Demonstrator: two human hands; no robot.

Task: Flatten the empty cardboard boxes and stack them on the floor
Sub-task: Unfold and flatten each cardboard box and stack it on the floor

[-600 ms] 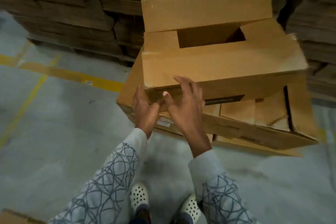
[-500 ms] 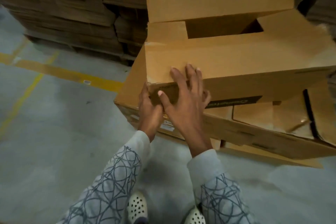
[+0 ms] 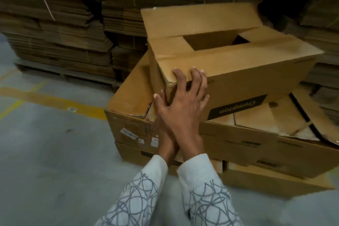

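Fingers [image 3: 195, 79] of right hand [image 3: 183, 110] spread on box [image 3: 238, 64] corner | left hand [image 3: 165, 139] hidden, grip unclear | cartons [image 3: 128, 97] beneath | cardboard stacks [image 3: 55, 33] behind

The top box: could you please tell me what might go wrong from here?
Both the right hand and the left hand are at one near corner of the top box, so it may swivel or slide off the uneven boxes below. The left hand, partly under the right, might get pinched if the corner collapses.
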